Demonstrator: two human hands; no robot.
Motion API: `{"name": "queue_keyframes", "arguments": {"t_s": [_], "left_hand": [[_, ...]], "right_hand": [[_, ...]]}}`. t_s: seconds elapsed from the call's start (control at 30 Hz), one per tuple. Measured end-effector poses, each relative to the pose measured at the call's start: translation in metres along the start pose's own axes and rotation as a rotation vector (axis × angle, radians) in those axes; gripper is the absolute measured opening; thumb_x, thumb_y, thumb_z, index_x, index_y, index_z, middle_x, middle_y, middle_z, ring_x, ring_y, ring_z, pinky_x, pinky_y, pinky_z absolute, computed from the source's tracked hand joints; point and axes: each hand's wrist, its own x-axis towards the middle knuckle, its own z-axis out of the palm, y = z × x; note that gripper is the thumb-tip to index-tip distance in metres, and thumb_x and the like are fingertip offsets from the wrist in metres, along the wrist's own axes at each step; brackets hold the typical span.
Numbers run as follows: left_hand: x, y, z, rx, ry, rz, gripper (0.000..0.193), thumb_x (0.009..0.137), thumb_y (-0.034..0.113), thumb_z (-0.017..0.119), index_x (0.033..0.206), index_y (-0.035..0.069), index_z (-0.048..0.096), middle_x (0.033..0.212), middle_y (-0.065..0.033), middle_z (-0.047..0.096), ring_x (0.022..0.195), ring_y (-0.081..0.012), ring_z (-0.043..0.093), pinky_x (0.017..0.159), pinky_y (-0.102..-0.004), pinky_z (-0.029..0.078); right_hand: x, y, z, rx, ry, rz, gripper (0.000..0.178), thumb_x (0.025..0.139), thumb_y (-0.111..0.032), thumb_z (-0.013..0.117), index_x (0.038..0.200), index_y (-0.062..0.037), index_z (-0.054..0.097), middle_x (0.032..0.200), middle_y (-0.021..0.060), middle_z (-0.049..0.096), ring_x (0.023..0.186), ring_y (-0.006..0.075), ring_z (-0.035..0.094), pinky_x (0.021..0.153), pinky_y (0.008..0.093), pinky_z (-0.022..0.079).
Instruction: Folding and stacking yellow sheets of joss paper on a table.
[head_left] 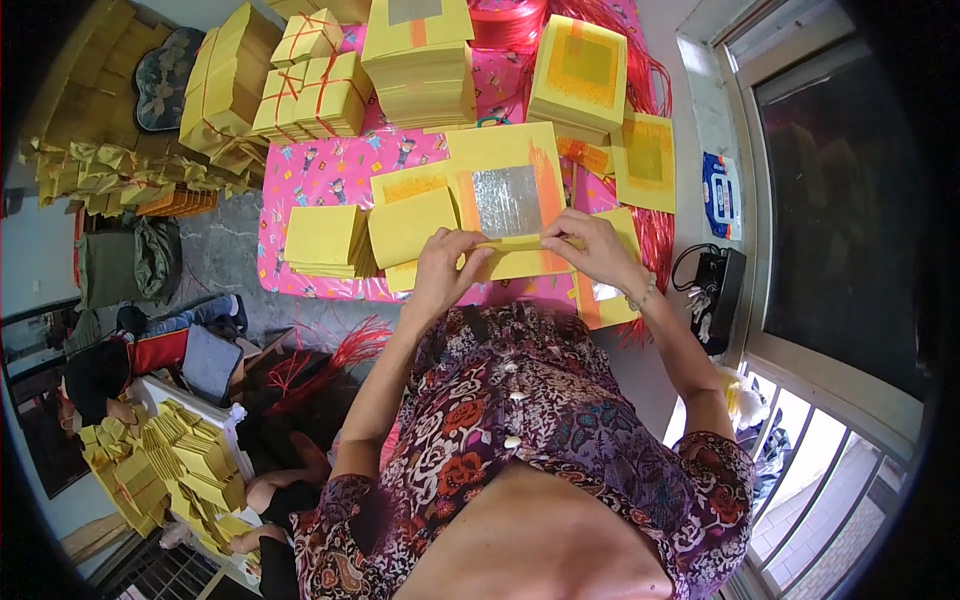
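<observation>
Paper sheet (507,198), yellow, silver-centred, orange-streaked

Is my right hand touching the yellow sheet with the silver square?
Touching: in the head view, your right hand pinches the yellow sheet at its folded edge.

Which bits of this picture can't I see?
All in the head view:
Underside of the yellow sheet that the left hand and right hand hold: hidden by its upper face.
Teal loop: partly covered by that sheet, so unclear.
Tall yellow paper stack: far side cut off by the picture's top edge.
</observation>
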Motion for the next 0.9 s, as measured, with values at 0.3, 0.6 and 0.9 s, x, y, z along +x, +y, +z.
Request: {"name": "queue_keyframes", "arguments": {"t_s": [0.3,0.6,0.9], "left_hand": [[0.025,0.028,0.005,0.27,0.425,0.304,0.048,0.079,0.013,0.075,0.125,0.01,0.061,0.126,-0.0133,0.056,0.115,-0.0355,0.052,0.098,-0.0452,0.042],[0.061,0.014,0.025,0.417,0.021,0.267,0.069,0.091,0.038,0.059,0.149,0.009,0.036,0.154,-0.0196,0.031,0.144,-0.0403,0.026,0.117,-0.0531,0.022],[0.067,0.001,0.031,0.374,-0.038,0.212,0.072,0.092,0.042,0.056,0.151,0.008,0.033,0.156,-0.0208,0.028,0.145,-0.0414,0.022,0.117,-0.0536,0.02]], "right_hand": [[0.064,0.002,-0.025,-0.16,0.143,-0.066,0.021,0.091,-0.023,0.066,0.092,-0.0028,0.064,0.086,0.0125,0.063,0.081,0.0311,0.064,0.07,0.0389,0.049],[0.136,0.046,-0.026,-0.273,0.238,-0.035,0.026,0.091,-0.029,0.065,0.09,-0.0037,0.065,0.089,0.0117,0.065,0.087,0.0324,0.064,0.077,0.0425,0.048],[0.154,0.048,-0.013,-0.544,0.256,-0.185,0.017,0.087,-0.026,0.066,0.093,-0.0098,0.068,0.089,0.0073,0.064,0.087,0.0288,0.062,0.078,0.0424,0.048]]}}
